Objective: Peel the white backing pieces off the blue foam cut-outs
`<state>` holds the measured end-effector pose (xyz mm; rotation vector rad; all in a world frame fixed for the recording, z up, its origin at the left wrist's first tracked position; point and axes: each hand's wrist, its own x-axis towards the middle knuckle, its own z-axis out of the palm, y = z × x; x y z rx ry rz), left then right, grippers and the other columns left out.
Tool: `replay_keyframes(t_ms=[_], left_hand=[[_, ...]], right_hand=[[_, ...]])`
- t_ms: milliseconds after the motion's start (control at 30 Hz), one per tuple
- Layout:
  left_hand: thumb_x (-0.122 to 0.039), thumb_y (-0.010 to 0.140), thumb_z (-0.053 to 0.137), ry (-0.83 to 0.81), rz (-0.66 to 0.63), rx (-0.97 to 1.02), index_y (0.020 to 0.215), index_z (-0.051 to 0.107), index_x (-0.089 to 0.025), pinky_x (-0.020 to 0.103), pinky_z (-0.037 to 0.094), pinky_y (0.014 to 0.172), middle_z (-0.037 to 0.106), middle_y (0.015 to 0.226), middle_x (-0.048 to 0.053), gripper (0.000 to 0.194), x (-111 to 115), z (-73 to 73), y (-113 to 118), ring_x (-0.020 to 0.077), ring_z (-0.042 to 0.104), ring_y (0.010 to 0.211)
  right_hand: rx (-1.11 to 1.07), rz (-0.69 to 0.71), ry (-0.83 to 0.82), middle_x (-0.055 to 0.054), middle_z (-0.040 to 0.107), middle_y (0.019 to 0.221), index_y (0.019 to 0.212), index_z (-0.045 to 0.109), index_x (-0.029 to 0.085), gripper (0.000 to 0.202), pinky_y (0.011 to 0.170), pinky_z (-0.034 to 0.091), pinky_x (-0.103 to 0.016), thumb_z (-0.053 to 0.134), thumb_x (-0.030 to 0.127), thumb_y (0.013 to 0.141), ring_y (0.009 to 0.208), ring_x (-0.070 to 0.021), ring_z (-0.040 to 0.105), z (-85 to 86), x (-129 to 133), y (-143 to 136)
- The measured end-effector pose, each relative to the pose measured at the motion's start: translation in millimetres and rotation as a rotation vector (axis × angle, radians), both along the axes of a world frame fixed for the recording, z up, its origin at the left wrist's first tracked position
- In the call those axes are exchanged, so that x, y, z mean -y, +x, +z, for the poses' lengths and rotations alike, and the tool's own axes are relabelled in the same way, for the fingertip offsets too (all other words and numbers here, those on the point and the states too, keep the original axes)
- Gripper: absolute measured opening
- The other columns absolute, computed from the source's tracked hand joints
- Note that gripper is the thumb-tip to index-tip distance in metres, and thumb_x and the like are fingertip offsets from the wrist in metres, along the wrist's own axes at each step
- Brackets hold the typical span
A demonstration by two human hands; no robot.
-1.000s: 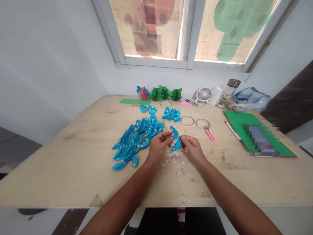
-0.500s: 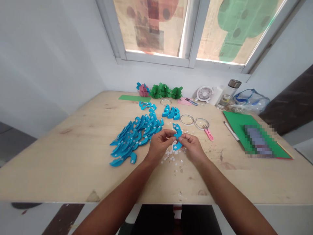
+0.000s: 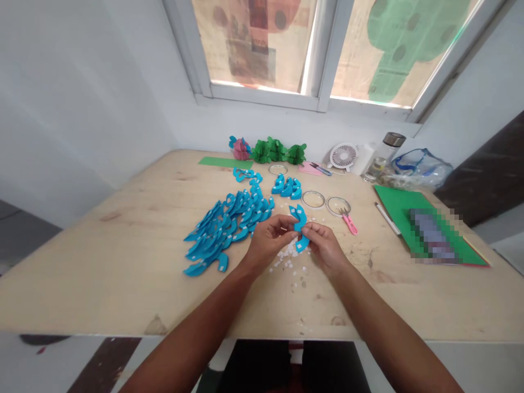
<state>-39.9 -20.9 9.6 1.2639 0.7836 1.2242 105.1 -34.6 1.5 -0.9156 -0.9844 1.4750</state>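
Note:
Between my two hands is a curved blue paper piece (image 3: 302,217) with small white squares on it, held above the table. My left hand (image 3: 270,240) pinches its left side with thumb and fingers. On the other side, my right hand (image 3: 326,245) grips its right edge. Under and around my hands lie many small white scraps (image 3: 286,259). A large heap of similar blue paper pieces (image 3: 221,232), dotted with white squares, spreads to the left. Beyond my hands stands a smaller group of folded blue pieces (image 3: 287,186).
Tape rolls (image 3: 313,200) and pink-handled thread snips (image 3: 349,222) lie beyond my right hand. Green paper figures (image 3: 275,151), a white fan (image 3: 343,156) and a glass bottle (image 3: 382,158) line the back. Green sheets (image 3: 397,199) and a white pen (image 3: 387,218) are at right.
Both hands have shifted slightly to the right with the blue paper piece, which has turned a little between my fingers. The heap and tools have stayed in place.

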Motion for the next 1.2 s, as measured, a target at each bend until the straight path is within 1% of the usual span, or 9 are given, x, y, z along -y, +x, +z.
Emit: replay_keyframes(t_ms=[133,267,500,633,800,1000,1100,1200], left_hand=[[-0.024,0.063,0.072,0.039,0.003,-0.024,0.083,0.064,-0.016,0.029,0.051,0.07,0.067,0.077,0.003,0.023,0.5,0.5,-0.8,0.0148,0.062,0.07],[-0.023,0.064,0.071,0.086,0.026,-0.07,0.083,0.064,-0.016,0.029,0.051,0.071,0.067,0.077,0.002,0.021,1.6,1.3,-0.8,0.0146,0.062,0.07],[-0.022,0.065,0.069,0.175,0.128,-0.198,0.081,0.065,-0.017,0.028,0.05,0.07,0.067,0.077,0.002,0.018,2.5,3.1,-0.5,0.0143,0.061,0.069],[-0.023,0.065,0.068,0.197,0.17,-0.221,0.081,0.066,-0.018,0.028,0.05,0.071,0.067,0.079,0.003,0.017,3.8,4.9,0.3,0.0148,0.061,0.071],[-0.023,0.065,0.069,0.191,0.177,-0.224,0.083,0.065,-0.018,0.027,0.049,0.071,0.067,0.079,0.003,0.019,3.9,3.6,0.9,0.0146,0.062,0.07],[-0.023,0.064,0.068,0.178,0.139,-0.203,0.085,0.064,-0.017,0.028,0.05,0.071,0.067,0.079,0.004,0.021,2.4,1.8,1.1,0.0148,0.061,0.071],[-0.022,0.064,0.069,0.149,0.122,-0.168,0.088,0.064,-0.017,0.027,0.05,0.07,0.066,0.077,0.003,0.025,2.0,2.4,1.4,0.0142,0.061,0.07],[-0.024,0.065,0.068,0.087,0.152,-0.133,0.084,0.065,-0.016,0.026,0.049,0.067,0.066,0.077,0.003,0.021,1.4,3.6,1.4,0.014,0.06,0.069]], right_hand=[[-0.029,0.008,-0.027,0.002,0.056,0.055,0.06,0.061,0.016,0.016,0.053,0.037,-0.022,0.068,0.029,0.067,0.052,-0.0092,0.048,3.6,1.2,-0.7],[-0.052,0.011,-0.032,0.002,0.056,0.055,0.059,0.061,0.016,0.017,0.052,0.036,-0.021,0.069,0.029,0.066,0.052,-0.0087,0.047,2.9,1.4,-0.3],[-0.027,-0.026,-0.023,0.001,0.056,0.056,0.061,0.06,0.017,0.018,0.052,0.036,-0.021,0.069,0.032,0.066,0.053,-0.0091,0.046,3.4,1.3,-0.9],[0.002,-0.037,-0.024,0.001,0.056,0.058,0.062,0.061,0.017,0.019,0.054,0.037,-0.022,0.069,0.034,0.065,0.054,-0.01,0.047,4.2,1.4,-0.8],[0.008,-0.036,-0.001,0.001,0.057,0.058,0.062,0.061,0.017,0.018,0.055,0.038,-0.022,0.068,0.033,0.066,0.054,-0.0097,0.047,3.2,0.7,-0.5],[0.01,-0.062,0.009,0.002,0.057,0.057,0.063,0.061,0.017,0.016,0.054,0.037,-0.021,0.068,0.031,0.066,0.053,-0.0091,0.048,2.0,0.1,-1.3],[0.029,-0.077,0.01,0.002,0.057,0.057,0.063,0.06,0.017,0.017,0.053,0.036,-0.021,0.068,0.032,0.066,0.052,-0.0092,0.047,1.2,-0.5,-1.0],[0.064,-0.093,0.022,0.002,0.058,0.057,0.063,0.061,0.017,0.017,0.052,0.036,-0.021,0.067,0.032,0.066,0.052,-0.0094,0.047,0.3,-1.2,-0.2]])
